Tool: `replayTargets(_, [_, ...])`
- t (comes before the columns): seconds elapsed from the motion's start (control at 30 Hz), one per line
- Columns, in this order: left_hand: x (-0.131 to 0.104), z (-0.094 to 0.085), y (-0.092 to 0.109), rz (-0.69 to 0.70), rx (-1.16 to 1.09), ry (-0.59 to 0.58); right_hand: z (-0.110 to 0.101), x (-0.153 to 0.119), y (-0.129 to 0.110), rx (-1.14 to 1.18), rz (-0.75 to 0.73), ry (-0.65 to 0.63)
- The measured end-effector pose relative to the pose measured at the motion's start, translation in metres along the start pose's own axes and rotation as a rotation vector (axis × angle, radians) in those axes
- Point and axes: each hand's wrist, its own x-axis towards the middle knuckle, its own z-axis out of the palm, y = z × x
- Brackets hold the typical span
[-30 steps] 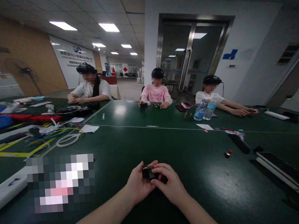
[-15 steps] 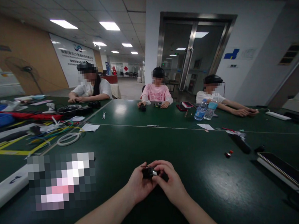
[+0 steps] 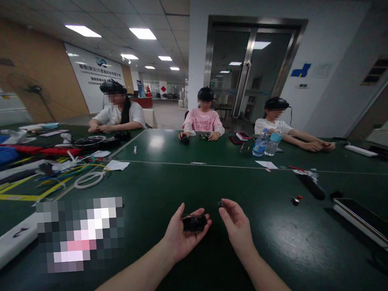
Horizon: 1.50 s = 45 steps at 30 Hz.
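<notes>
My left hand is palm up above the green table, with a black device lying across its palm and fingers. The thumb points up, off the device. To the right, apart from it, my right hand pinches a small dark piece between thumb and fingertips. What the piece is cannot be made out. A small black, white and orange object lies on the table to the right of my hands.
A phone-like slab lies at the right, near a black pouch. Two bottles stand farther back. Cables and a white bar are at the left. Three people sit across the table.
My right hand has pulled away to the right from the device, with the small piece in its fingers. The fingers of my left hand have opened out beneath the device.
</notes>
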Motion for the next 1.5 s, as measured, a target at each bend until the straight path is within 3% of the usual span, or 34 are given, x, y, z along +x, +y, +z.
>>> replayTargets(0.2, [0.000,-0.001,0.000,0.009,-0.015,-0.025,-0.005,0.001,-0.003,0.021,-0.015,0.151])
replayTargets(0.3, [0.000,-0.002,0.000,0.010,-0.008,-0.037,-0.005,0.000,-0.004,0.018,-0.016,0.161])
replayTargets(1.03, [0.003,-0.003,-0.001,0.006,0.065,-0.016,0.006,-0.007,-0.004,-0.084,0.021,-0.070])
replayTargets(1.27, [0.002,-0.001,-0.002,0.031,0.105,0.043,0.008,-0.015,-0.018,-0.163,-0.061,-0.281])
replayTargets(1.5, [0.003,-0.001,-0.003,0.019,0.096,-0.012,0.014,-0.020,-0.030,-0.201,-0.156,-0.439])
